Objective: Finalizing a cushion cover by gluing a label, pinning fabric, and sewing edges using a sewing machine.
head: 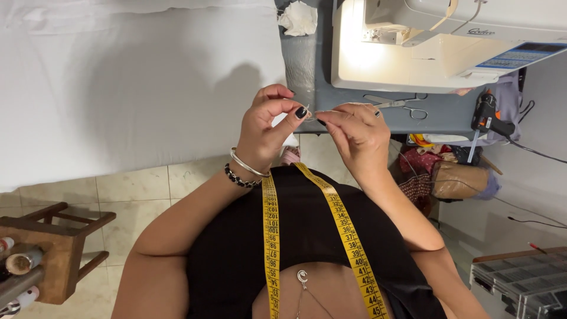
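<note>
Left hand (269, 127): pinched on a needle (309, 111), barely visible, held at chest height before the tabletop (354, 115).
Right hand (354, 133): pinched on a thread (332, 111); thread runs sideways, its end meeting the needle between the fingertips.
Scissors (396, 103): beyond, nearer the right hand.

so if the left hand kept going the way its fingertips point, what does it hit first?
The right hand: the left hand pinches toward it, fingertips almost meeting over what looks like a fine thread or needle, too small to tell. Depth unclear, but nothing shows between them.
</note>
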